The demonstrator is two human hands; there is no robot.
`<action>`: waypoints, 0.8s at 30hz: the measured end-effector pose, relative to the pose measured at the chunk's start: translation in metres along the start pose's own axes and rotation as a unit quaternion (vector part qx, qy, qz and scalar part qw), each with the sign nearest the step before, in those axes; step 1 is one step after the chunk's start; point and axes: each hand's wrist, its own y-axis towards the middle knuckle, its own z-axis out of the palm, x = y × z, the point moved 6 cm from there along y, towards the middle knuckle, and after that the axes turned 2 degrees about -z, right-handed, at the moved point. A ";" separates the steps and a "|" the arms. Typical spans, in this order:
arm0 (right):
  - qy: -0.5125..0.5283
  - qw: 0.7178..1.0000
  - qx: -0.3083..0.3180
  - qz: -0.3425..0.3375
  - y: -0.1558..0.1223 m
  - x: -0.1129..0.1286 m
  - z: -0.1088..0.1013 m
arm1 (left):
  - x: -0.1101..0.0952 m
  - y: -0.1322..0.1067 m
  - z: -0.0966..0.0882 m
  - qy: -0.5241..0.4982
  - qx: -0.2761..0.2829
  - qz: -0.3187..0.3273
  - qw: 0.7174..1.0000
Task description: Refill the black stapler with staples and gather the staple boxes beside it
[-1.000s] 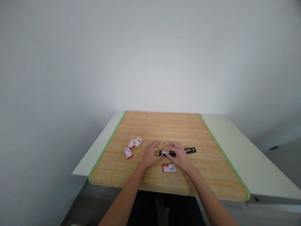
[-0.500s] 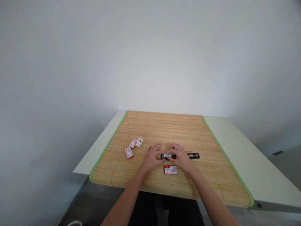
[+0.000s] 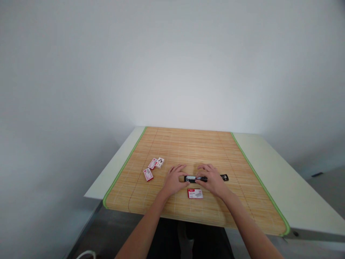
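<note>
A black stapler [image 3: 191,178] lies opened out flat across the bamboo mat, its shiny metal staple channel showing at the left part. My left hand [image 3: 173,180] grips the stapler's left end between thumb and fingers. Over its middle, my right hand [image 3: 212,179] is closed in a pinch along the channel; whether a small part is between those fingertips is too small to make out. The stapler's right end [image 3: 224,177] sticks out past my right hand. Just in front lies a red and white staple box [image 3: 195,193].
Several small red and white boxes, one of them a white box [image 3: 160,163], lie in a group to the left on the bamboo mat [image 3: 185,144]. The mat has green edging and covers a white table [image 3: 257,151]. A pale wall stands behind.
My right hand has slid a little to the right along the stapler, baring more of the metal channel. My left hand stays on the left end.
</note>
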 end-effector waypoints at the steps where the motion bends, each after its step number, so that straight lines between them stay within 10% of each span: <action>1: -0.005 1.000 0.004 0.001 -0.003 -0.002 -0.002 | 0.000 0.000 0.000 -0.001 0.000 0.001 1.000; 15: -0.020 1.000 0.012 -0.021 0.003 0.020 0.000 | 0.000 0.001 0.000 0.005 0.000 0.004 1.000; 24: 0.001 0.991 -0.036 0.126 -0.056 -0.073 -0.071 | 0.002 0.001 0.000 -0.010 -0.002 -0.003 1.000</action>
